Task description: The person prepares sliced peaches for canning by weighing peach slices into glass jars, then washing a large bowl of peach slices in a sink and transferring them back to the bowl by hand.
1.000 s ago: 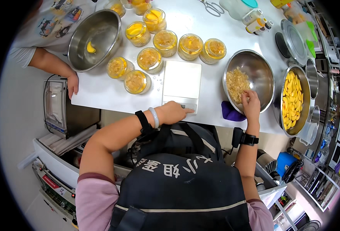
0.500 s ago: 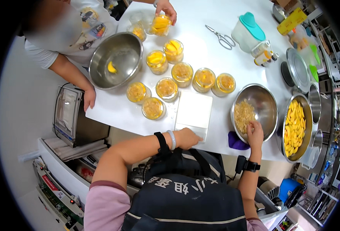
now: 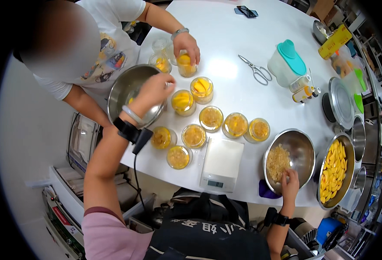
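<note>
My left hand (image 3: 155,90) is stretched over the large steel bowl (image 3: 118,89) at the left, fingers apart and bare, pointing toward a glass jar of yellow fruit slices (image 3: 183,102). My right hand (image 3: 290,184) is inside a smaller steel bowl (image 3: 304,151), fingertips pinched at the edge of a heap of translucent pale-yellow pieces (image 3: 277,162); what they grip is hidden. Between my arms lies a white kitchen scale (image 3: 222,162) with nothing on it. Behind it stand several jars (image 3: 211,118) topped with the translucent pieces.
Across the table a co-worker's hand (image 3: 186,45) grips a jar of fruit (image 3: 185,67). At the right stands a big bowl of yellow fruit slices (image 3: 333,171). Scissors (image 3: 256,70), a teal-lidded container (image 3: 287,65) and small bottles (image 3: 303,93) lie farther back. A purple cloth (image 3: 266,189) touches my right bowl.
My left hand has gone from the scale's front edge up and left, over the large bowl. My right hand stays in its bowl. The co-worker's jar now stands upright on the table.
</note>
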Demonstrator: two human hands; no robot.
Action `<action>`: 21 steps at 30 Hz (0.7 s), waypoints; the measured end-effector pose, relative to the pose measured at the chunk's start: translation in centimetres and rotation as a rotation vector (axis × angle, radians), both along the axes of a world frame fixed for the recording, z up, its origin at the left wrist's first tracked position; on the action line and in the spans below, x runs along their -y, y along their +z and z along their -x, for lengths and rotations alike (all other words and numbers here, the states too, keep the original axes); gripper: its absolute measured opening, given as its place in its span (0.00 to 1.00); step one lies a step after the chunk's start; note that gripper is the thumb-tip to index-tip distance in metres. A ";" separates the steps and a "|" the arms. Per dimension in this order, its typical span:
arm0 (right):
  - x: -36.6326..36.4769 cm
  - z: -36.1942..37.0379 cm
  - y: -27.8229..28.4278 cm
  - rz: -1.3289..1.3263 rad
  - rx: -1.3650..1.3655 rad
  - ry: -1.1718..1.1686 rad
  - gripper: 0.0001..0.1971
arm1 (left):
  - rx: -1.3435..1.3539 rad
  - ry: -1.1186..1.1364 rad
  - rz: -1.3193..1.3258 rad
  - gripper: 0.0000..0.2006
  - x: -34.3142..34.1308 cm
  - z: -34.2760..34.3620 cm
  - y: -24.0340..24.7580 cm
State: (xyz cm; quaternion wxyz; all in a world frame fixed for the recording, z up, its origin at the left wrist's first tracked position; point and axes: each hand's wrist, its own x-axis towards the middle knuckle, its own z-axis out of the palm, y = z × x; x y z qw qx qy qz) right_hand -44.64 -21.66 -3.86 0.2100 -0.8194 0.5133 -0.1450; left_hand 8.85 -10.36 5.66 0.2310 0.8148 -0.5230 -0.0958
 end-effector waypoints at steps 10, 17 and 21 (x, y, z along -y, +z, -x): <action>0.8 0.0 0.2 -0.050 -0.074 -0.062 0.10 | 0.419 0.116 -0.272 0.21 7.6 -13.4 -7.2; 1.0 0.1 -0.8 -0.088 -0.142 -0.123 0.08 | 0.393 0.134 -0.397 0.22 11.7 -13.3 -7.8; 1.0 -0.5 -0.8 -0.086 -0.114 -0.124 0.07 | 0.362 0.173 -0.407 0.14 13.2 -13.7 -8.2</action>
